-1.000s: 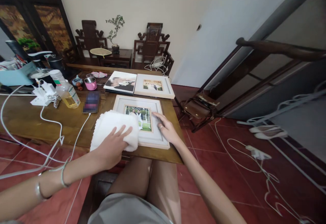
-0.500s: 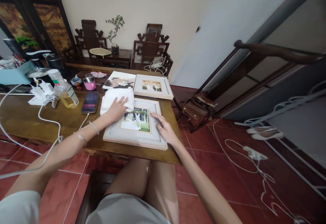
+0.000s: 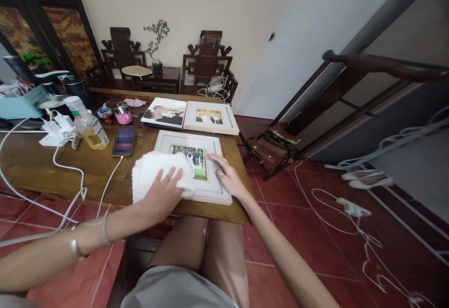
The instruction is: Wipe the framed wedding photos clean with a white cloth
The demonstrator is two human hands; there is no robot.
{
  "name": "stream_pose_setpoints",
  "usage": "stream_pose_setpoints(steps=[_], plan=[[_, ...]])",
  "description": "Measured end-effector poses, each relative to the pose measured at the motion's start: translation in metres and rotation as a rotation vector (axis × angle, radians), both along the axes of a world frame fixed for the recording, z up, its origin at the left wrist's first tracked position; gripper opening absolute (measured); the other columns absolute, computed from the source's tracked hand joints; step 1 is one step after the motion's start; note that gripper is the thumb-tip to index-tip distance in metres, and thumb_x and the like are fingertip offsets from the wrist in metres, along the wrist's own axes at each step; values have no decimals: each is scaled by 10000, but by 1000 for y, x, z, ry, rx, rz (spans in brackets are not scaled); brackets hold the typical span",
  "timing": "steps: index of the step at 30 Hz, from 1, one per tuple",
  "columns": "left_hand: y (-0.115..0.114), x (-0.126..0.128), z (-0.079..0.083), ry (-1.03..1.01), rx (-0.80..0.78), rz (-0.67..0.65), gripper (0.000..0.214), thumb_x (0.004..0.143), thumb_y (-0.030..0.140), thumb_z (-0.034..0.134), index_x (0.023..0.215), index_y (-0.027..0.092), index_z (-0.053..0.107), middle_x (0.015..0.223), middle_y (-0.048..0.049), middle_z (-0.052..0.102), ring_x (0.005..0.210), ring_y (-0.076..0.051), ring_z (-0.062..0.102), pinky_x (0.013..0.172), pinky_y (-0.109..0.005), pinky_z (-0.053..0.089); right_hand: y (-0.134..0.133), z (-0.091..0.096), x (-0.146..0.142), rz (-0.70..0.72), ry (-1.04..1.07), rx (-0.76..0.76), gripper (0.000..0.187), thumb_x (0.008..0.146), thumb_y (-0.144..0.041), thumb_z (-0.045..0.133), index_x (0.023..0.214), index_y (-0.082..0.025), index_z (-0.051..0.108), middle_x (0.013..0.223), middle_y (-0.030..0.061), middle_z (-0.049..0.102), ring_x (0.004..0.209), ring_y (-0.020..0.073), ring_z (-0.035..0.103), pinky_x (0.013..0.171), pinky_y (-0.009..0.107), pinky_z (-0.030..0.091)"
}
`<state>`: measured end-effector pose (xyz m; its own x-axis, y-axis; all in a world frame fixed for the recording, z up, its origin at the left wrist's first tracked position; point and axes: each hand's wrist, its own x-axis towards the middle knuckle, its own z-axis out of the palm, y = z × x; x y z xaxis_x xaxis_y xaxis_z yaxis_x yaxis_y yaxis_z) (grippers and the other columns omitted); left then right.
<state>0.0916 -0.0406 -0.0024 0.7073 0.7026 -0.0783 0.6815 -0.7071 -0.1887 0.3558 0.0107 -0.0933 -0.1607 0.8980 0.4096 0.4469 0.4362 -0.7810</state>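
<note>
Two bare hands work at a wooden table point(image 3: 31, 163) in the lower middle of the picture. The left hand point(image 3: 164, 195) lies flat with its fingers spread apart on a folded white cloth point(image 3: 149, 170), pressing down on it rather than gripping it. The cloth covers the lower left part of a pale picture frame point(image 3: 198, 161), which lies face up near the table's front edge, just left of centre. A photo of people on green grass shows in the frame's window.

The right hand point(image 3: 228, 180) rests open, palm down, on the frame's right border. Its fingers are together and point toward the photo, and there is a ring on one finger.

Just above, toward the far edge of the table, a second pale frame point(image 3: 210, 117) lies flat. A large photo print point(image 3: 164, 111) touches its left side. To the left of centre are a phone point(image 3: 125, 140) with a white cable, a clear bottle point(image 3: 89, 128) of yellowish liquid, and a small pink cup point(image 3: 123, 115). A white power strip point(image 3: 56, 132) sits further left, its cords trailing off the table.

The person's bare knees show at the bottom centre, below the table edge. A red tiled floor point(image 3: 298, 238) fills the lower right.
</note>
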Motion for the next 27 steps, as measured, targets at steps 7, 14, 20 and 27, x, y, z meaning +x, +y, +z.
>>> stream_pose_setpoints(steps=[7, 14, 20, 27], plan=[[131, 6, -16, -114, 187, 92, 275, 941, 263, 518, 1136, 159, 681, 1566, -144, 256, 1450, -360, 191, 1132, -589, 185, 0, -1, 0, 13, 5, 11, 579, 762, -109, 442, 1313, -249, 549, 1392, 65, 524, 1328, 239, 436, 1157, 495, 278], [92, 12, -3, 38, 27, 42, 288, 916, 152, 483, 1112, 151, 694, 1515, -172, 352, 1383, -403, 325, 1042, -612, 327, 0, 0, -1, -1, 10, 5, 572, 764, -118, 448, 1307, -263, 554, 1393, 56, 528, 1324, 248, 442, 1153, 507, 285], [-17, 0, 13, 58, -92, -143, 293, 829, 195, 599, 1107, 208, 691, 1499, -149, 386, 1351, -384, 385, 997, -545, 420, 0, 0, -2, -1, 12, 20, 575, 758, -115, 460, 1305, -266, 555, 1392, 53, 532, 1324, 254, 438, 1156, 514, 280], [17, 13, -11, -59, 35, -14, 274, 920, 218, 505, 1132, 209, 679, 1543, -133, 315, 1416, -381, 281, 1071, -610, 315, 0, -1, -2, 0, 11, 19, 559, 766, -127, 451, 1298, -257, 559, 1386, 61, 533, 1325, 254, 437, 1152, 514, 281]])
